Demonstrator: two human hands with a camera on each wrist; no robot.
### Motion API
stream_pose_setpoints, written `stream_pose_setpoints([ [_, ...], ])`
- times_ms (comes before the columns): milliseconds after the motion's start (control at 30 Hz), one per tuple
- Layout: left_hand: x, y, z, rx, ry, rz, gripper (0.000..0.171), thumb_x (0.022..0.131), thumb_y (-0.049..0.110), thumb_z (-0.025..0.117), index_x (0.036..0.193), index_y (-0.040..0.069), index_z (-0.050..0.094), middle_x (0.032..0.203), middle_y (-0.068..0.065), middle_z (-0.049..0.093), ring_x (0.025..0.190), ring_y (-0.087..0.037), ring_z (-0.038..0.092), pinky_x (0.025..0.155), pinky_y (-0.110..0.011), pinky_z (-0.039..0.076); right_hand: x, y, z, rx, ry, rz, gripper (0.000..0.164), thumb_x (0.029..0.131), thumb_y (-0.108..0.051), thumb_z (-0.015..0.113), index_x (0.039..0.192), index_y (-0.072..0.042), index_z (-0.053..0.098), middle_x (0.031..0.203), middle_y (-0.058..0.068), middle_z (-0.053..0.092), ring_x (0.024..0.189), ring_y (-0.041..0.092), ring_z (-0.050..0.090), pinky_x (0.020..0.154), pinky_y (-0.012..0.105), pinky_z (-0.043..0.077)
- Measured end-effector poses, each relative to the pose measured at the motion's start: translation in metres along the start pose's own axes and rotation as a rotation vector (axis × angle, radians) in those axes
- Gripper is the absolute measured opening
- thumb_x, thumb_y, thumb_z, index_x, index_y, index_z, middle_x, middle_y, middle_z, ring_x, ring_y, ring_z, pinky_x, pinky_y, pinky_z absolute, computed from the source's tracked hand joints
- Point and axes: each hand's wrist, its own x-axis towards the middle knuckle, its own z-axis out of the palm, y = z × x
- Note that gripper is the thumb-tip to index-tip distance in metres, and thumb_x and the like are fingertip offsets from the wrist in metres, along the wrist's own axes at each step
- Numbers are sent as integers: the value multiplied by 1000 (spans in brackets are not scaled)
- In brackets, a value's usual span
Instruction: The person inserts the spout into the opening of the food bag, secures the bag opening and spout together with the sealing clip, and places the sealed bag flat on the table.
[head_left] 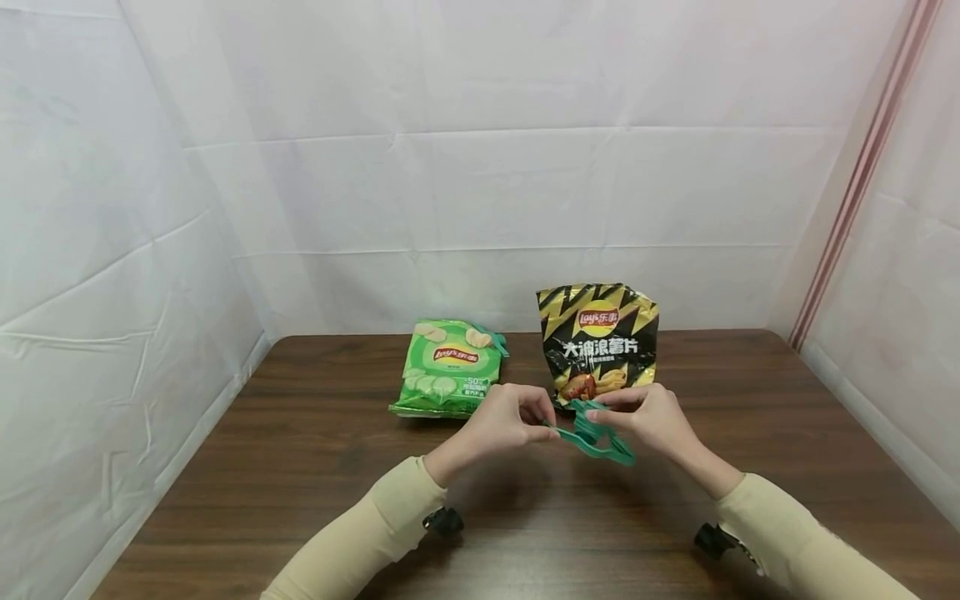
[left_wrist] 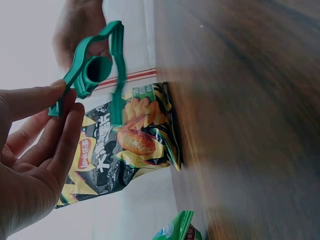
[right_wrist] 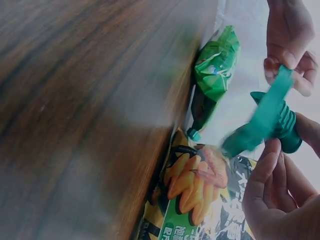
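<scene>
Between both hands, over the table, is a green plastic bag clip (head_left: 592, 451) with a round, ribbed spout (left_wrist: 96, 69). Its two long wavy arms stand apart in the left wrist view. My left hand (head_left: 495, 421) pinches one end of an arm between thumb and fingers. The spout part is gripped by the fingers of my right hand (head_left: 651, 417), seen closer in the right wrist view. Just beyond the hands a black and yellow chip bag (head_left: 598, 333) stands upright. A green chip bag (head_left: 450, 367) leans back to its left.
A second green-blue clip piece (head_left: 497, 340) shows at the green bag's upper right corner. The brown wooden table (head_left: 315, 467) backs onto white sheeting (head_left: 480, 192), which also hangs at both sides.
</scene>
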Motion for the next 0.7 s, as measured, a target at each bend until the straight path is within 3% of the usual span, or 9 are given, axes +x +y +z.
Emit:
stream_pose_setpoints([
  [467,-4,-2,3,55,-96,-49,14,76,12,79,73,17,67,68,7,67,65,-2,63,63,-20,52,-3,2,-12,78,-37,33,42,79,-44,75,107,-12,73,99,5,73,86,14,64,71,31,51],
  [700,-2,-6,8,88,-110,-61,12,76,14,80,75,16,68,69,8,68,65,1,62,63,-18,51,-1,9,-21,118,-37,61,46,80,-41,74,112,-7,71,100,9,71,81,17,66,72,37,53],
])
